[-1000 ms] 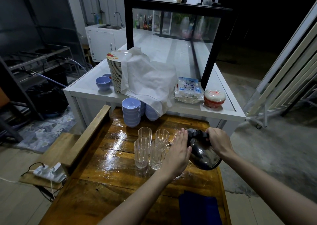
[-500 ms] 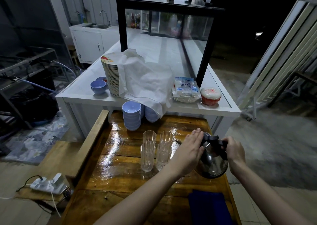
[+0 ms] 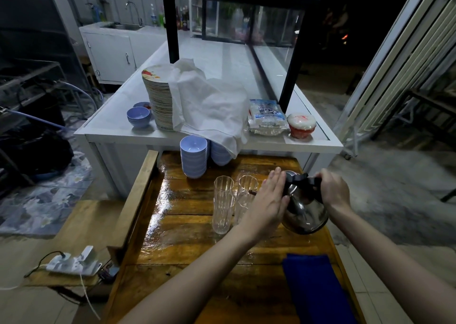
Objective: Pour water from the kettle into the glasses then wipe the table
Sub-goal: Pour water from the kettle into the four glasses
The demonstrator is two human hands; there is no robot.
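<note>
Kettle (image 3: 304, 210): dark metal, round-bodied, black lid and handle. Located over the right side of the wooden table (image 3: 187, 225), tipped toward the glasses (image 3: 223, 200). Whether its base was clear of the wood could not be told.

Right hand (image 3: 333, 190): fingers curled round the black handle at the top, carrying the tilt.

Left hand (image 3: 269, 200): flat, fingers straight, palm laid against the lid and shoulder of the kettle; bracing, not clasping.

Spout (image 3: 252, 191): tip showed just past the left hand, close to the rims of the two right-hand glasses.

Glasses: four, clear, ribbed, upright, packed close together just left of the kettle. Fill level could not be told.

Blue cloth (image 3: 313, 286): lying at the near right edge, well apart from both hands.

Stack of blue bowls (image 3: 193, 157): behind the glasses.

Step judged: pouring; wiping not begun.

Handling note: the tilt was best raised slowly from the handle, with the flat palm keeping the lid seated. The spout needed to sit over one rim at a time. The glasses stood tall and crowded, so a nudge from the spout could topple several.
</note>
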